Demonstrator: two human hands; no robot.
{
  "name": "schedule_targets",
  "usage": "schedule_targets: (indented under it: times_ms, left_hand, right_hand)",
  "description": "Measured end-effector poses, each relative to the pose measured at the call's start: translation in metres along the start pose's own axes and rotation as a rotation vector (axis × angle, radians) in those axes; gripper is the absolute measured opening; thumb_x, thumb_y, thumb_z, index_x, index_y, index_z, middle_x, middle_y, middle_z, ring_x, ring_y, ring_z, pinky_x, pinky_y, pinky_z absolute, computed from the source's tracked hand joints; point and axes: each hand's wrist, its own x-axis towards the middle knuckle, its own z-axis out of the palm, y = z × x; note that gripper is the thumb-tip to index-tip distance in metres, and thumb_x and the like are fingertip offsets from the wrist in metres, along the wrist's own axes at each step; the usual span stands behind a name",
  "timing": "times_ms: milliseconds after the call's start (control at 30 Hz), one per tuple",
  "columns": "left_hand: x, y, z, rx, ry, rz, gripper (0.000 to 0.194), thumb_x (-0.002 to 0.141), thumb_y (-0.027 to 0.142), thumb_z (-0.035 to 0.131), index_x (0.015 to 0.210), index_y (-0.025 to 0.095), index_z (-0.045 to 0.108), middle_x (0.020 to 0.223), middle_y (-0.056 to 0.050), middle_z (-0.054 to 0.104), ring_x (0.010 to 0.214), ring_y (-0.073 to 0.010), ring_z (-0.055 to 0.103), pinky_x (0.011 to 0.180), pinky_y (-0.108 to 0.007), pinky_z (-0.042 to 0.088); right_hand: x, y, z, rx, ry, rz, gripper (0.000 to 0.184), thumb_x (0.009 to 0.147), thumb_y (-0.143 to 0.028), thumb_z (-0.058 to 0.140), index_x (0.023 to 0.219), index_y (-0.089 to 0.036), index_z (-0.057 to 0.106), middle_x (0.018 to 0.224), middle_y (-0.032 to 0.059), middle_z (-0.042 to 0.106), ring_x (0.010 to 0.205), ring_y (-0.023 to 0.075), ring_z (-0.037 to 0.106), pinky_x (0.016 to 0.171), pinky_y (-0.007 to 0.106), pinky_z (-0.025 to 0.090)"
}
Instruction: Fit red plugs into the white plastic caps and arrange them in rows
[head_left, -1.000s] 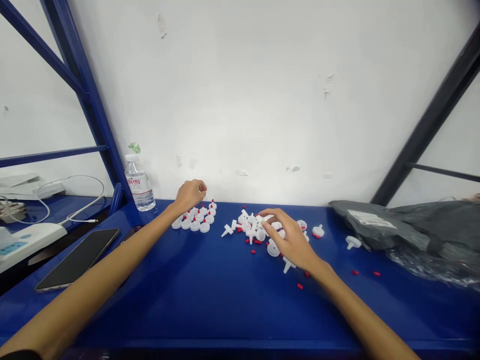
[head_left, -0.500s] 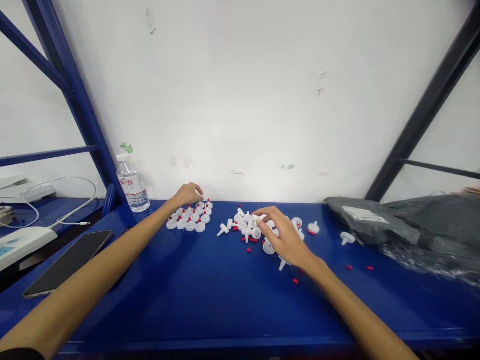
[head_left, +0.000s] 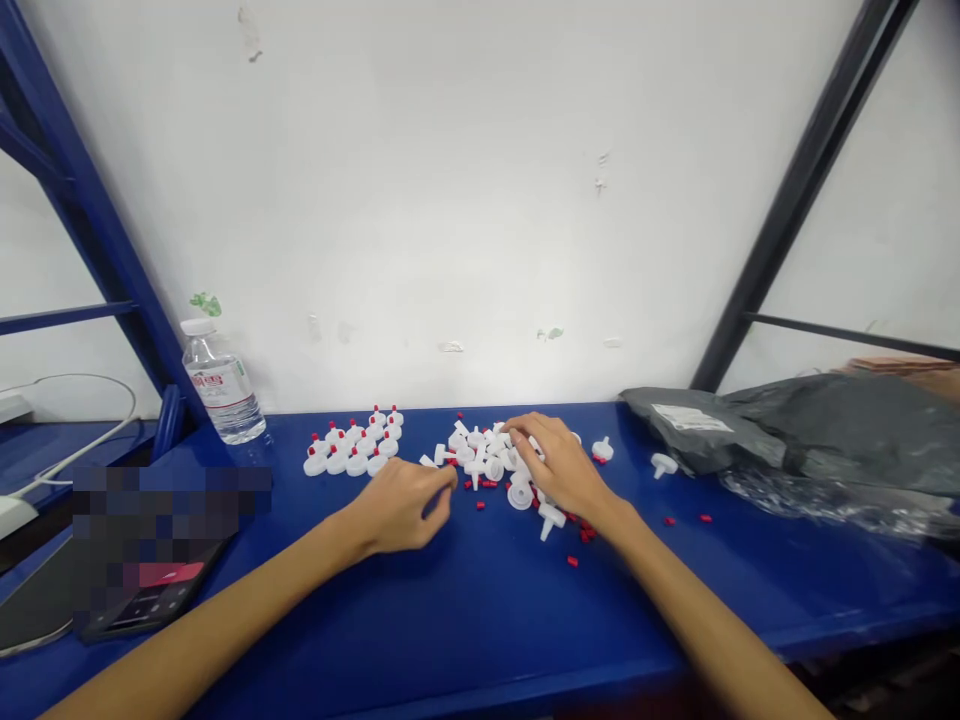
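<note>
Presently, two hands (head_left: 405,505) (head_left: 559,465) are at one white-cap pile (head_left: 493,469).

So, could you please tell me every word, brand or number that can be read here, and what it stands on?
None reads clearly.
Water bottle: red characters, too blurred to quote.
Dark bag, white label: any print is too small.
Lit phone: partly pixelated, screen markings unreadable.

White lids (head_left: 366,446) stand upright in neat rows on the left, topped with red tips (head_left: 316,437); to their right, loose white lids (head_left: 493,469) sprawl in a tumbled heap, loose red tips (head_left: 572,561) scattered among and around them.
</note>
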Motion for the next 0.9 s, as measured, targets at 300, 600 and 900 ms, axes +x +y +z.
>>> schedule_targets:
  times_ms: [300, 600, 900]
  left_hand:
    - [0.001, -0.002, 0.018, 0.010, -0.136, -0.145, 0.030, 0.093, 0.026, 0.043, 0.064, 0.021, 0.043, 0.057, -0.001, 0.057, 0.053, -0.0168, 0.051, 0.055, -0.032, 0.022]
    - [0.000, -0.002, 0.019, 0.028, -0.144, -0.137, 0.028, 0.093, 0.027, 0.043, 0.066, 0.020, 0.044, 0.058, 0.001, 0.055, 0.053, -0.0150, 0.050, 0.054, -0.031, 0.019]
    - [0.002, 0.006, 0.016, -0.033, -0.080, -0.167, 0.021, 0.095, 0.029, 0.046, 0.080, 0.020, 0.058, 0.066, 0.001, 0.061, 0.058, -0.0149, 0.054, 0.056, -0.029, 0.025]
  right_hand:
    - [0.000, 0.017, -0.011, -0.141, -0.112, 0.029, 0.037, 0.104, -0.037, 0.040, 0.079, -0.022, 0.063, 0.073, 0.0029, 0.067, 0.070, 0.0210, 0.057, 0.074, 0.036, 0.038]
    - [-0.001, 0.010, -0.004, -0.145, -0.188, 0.000, 0.035, 0.103, -0.031, 0.045, 0.073, -0.021, 0.061, 0.068, -0.0001, 0.064, 0.067, 0.0173, 0.054, 0.076, 0.036, 0.038]
    - [-0.005, 0.005, 0.011, -0.174, -0.126, -0.063, 0.018, 0.096, -0.030, 0.059, 0.109, -0.026, 0.071, 0.113, 0.0074, 0.065, 0.101, 0.0250, 0.058, 0.091, 0.043, 0.044]
